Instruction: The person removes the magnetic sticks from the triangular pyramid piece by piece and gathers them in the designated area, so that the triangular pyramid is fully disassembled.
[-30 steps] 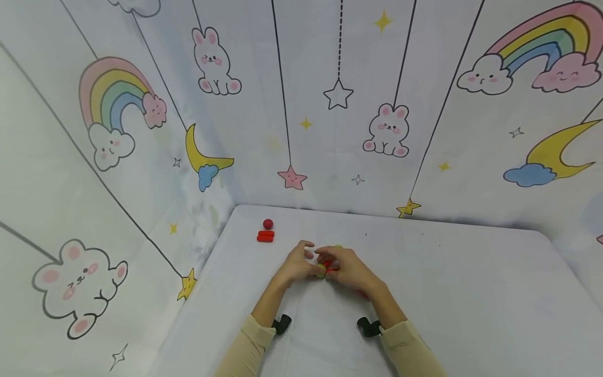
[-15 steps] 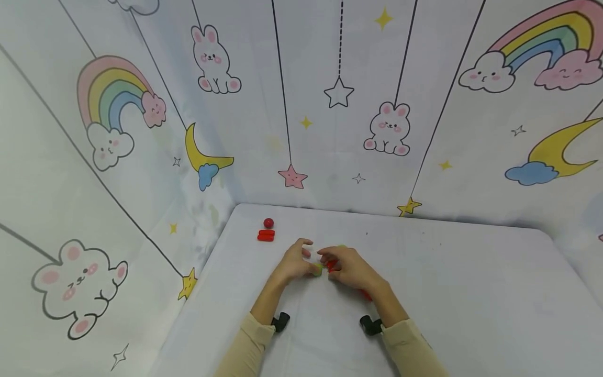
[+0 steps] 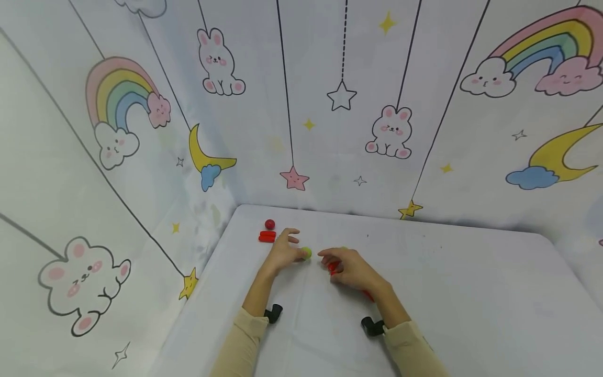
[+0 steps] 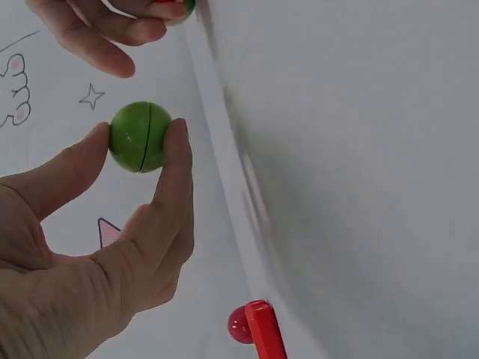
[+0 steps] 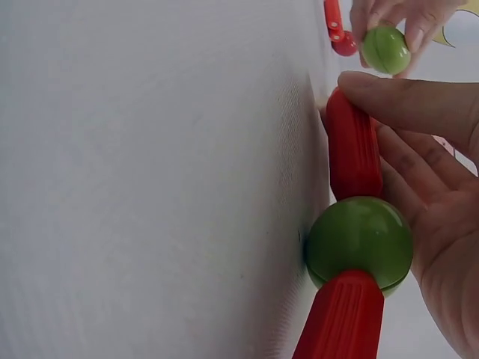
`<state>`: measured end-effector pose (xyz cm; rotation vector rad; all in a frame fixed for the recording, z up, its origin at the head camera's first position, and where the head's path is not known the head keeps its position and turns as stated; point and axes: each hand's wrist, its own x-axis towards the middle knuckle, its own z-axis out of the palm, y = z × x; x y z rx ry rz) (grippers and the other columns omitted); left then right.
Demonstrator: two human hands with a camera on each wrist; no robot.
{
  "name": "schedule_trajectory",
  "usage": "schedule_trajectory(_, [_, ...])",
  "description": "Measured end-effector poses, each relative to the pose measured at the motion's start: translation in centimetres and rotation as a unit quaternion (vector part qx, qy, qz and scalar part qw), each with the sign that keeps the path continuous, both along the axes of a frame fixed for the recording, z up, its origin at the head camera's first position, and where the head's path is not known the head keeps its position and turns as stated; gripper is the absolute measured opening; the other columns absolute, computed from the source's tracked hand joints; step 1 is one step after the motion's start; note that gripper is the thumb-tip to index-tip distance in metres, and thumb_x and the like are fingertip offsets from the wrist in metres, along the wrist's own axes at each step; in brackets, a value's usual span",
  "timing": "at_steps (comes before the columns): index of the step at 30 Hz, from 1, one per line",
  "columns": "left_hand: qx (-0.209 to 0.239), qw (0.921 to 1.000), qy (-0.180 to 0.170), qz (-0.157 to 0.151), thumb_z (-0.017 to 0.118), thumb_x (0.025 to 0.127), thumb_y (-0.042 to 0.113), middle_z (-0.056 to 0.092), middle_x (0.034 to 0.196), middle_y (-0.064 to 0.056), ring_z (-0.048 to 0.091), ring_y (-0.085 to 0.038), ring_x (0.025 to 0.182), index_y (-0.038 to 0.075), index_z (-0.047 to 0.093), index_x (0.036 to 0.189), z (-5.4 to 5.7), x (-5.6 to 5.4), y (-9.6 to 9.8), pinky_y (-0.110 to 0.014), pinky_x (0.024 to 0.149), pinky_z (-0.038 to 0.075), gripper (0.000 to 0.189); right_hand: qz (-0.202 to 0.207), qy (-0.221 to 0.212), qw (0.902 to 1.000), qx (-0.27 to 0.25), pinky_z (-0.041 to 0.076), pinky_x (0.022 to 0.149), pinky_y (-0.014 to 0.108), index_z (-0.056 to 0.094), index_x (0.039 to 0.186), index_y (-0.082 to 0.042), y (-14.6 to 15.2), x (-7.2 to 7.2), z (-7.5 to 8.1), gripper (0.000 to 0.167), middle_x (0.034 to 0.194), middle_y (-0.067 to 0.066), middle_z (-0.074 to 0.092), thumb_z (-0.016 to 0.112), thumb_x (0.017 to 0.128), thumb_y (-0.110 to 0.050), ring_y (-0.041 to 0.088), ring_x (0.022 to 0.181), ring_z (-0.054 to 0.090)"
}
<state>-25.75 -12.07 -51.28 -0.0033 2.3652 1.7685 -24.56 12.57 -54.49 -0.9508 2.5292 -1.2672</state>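
Note:
Between thumb and fingertips, my left hand [image 3: 281, 256] pinches a glossy green ball [image 4: 141, 137] with a dark seam line. My right hand [image 3: 350, 267] grips one end of a red ridged stick [image 5: 355, 146], thumb on its tip. In the right wrist view that stick's other end meets a second green ball [image 5: 359, 238], and another red stick [image 5: 340, 318] reaches from the ball toward the camera. From the head, the right hand covers most of this piece. A bit of green [image 3: 344, 248] shows beyond its knuckles.
A red ball [image 3: 270, 224] lies at the back left of the white table [image 3: 471, 293]. Just in front of it two red sticks [image 3: 267, 236] lie side by side. A cloth [image 3: 330, 146] with printed rabbits and rainbows hangs behind the table and along its left side.
My left hand has moved left and away from me with the green ball, parting from the red stick in my right hand. The right hand has shifted only slightly to the right.

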Motion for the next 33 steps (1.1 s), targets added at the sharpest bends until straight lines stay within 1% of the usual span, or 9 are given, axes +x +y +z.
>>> schedule_trajectory(5, [0.015,0.9988,0.022,0.040,0.079,0.089,0.005,0.052,0.142,-0.029,0.068,-0.034,0.104,0.002,0.049,0.147,0.3,-1.4,-0.8,-0.041,0.090,0.061,0.066,-0.005,-0.006,1.0000,0.000,0.060,0.083,0.034,0.063,0.141,-0.007,0.0,0.1,0.0,0.066,0.118,0.008,0.071,0.082,0.080,0.012,0.021,0.103,0.068])
schedule_trajectory(9, [0.009,0.9961,0.042,0.077,0.081,0.087,0.004,0.054,0.140,-0.028,0.068,-0.034,0.110,0.003,0.052,0.142,0.5,-2.6,-1.3,-0.041,0.092,0.059,0.063,-0.006,-0.010,0.9999,0.000,0.060,0.085,0.033,0.063,0.140,-0.007,0.0,0.2,0.2,0.066,0.119,0.008,0.071,0.082,0.080,0.012,0.020,0.104,0.068])
schedule_trajectory(13, [0.008,0.9934,0.055,0.100,0.079,0.085,0.000,0.053,0.138,-0.027,0.066,-0.035,0.119,0.003,0.054,0.140,0.6,-3.6,-1.7,-0.043,0.091,0.056,0.060,-0.002,0.005,1.0000,0.008,0.059,0.085,0.032,0.063,0.140,-0.005,0.0,0.3,0.3,0.067,0.118,0.008,0.071,0.084,0.079,0.012,0.020,0.103,0.069])
schedule_trajectory(16, [0.000,0.9920,0.064,0.109,0.078,0.086,-0.001,0.052,0.136,-0.026,0.065,-0.036,0.121,0.003,0.055,0.138,0.5,-4.4,-1.7,-0.043,0.090,0.056,0.057,-0.003,0.013,0.9998,0.014,0.059,0.085,0.032,0.063,0.140,-0.005,-0.1,0.3,0.2,0.067,0.117,0.008,0.071,0.084,0.078,0.011,0.020,0.103,0.069])
schedule_trajectory(21, [-0.016,0.9897,0.070,0.124,0.078,0.086,-0.001,0.054,0.134,-0.025,0.066,-0.036,0.119,0.001,0.056,0.137,0.0,-5.6,-1.8,-0.043,0.089,0.056,0.056,-0.004,0.008,0.9998,0.016,0.058,0.086,0.034,0.063,0.140,-0.005,-0.2,0.4,0.2,0.067,0.118,0.007,0.071,0.084,0.079,0.010,0.018,0.103,0.068])
schedule_trajectory(23, [-0.025,0.9897,0.068,0.123,0.077,0.085,-0.001,0.054,0.136,-0.026,0.066,-0.036,0.118,0.001,0.056,0.138,-0.2,-6.1,-1.7,-0.042,0.090,0.057,0.056,-0.005,0.004,0.9998,0.018,0.058,0.086,0.034,0.063,0.140,-0.006,-0.2,0.4,0.2,0.066,0.117,0.006,0.071,0.085,0.079,0.010,0.018,0.103,0.068])
schedule_trajectory(27, [-0.042,0.9908,0.055,0.116,0.077,0.085,0.000,0.054,0.143,-0.025,0.065,-0.034,0.118,0.003,0.057,0.139,-0.7,-7.5,-1.4,-0.042,0.093,0.056,0.058,-0.009,-0.001,0.9998,0.020,0.058,0.086,0.033,0.063,0.140,-0.006,-0.2,0.5,0.3,0.066,0.117,0.005,0.071,0.085,0.079,0.009,0.017,0.103,0.068])
schedule_trajectory(30, [-0.059,0.9893,0.059,0.120,0.077,0.083,0.000,0.055,0.142,-0.024,0.065,-0.033,0.117,0.003,0.058,0.138,-1.0,-8.1,-1.2,-0.042,0.094,0.055,0.059,-0.009,0.000,0.9998,0.018,0.058,0.086,0.031,0.063,0.139,-0.006,-0.2,0.4,0.2,0.066,0.117,0.006,0.071,0.085,0.079,0.010,0.018,0.103,0.068])
schedule_trajectory(33, [-0.076,0.9866,0.075,0.123,0.076,0.082,-0.002,0.057,0.138,-0.025,0.064,-0.035,0.113,-0.001,0.058,0.138,-1.1,-8.3,-1.0,-0.043,0.093,0.054,0.059,-0.008,-0.002,0.9999,0.013,0.058,0.085,0.030,0.064,0.139,-0.006,-0.2,0.4,0.1,0.066,0.118,0.006,0.072,0.085,0.079,0.010,0.019,0.103,0.069])
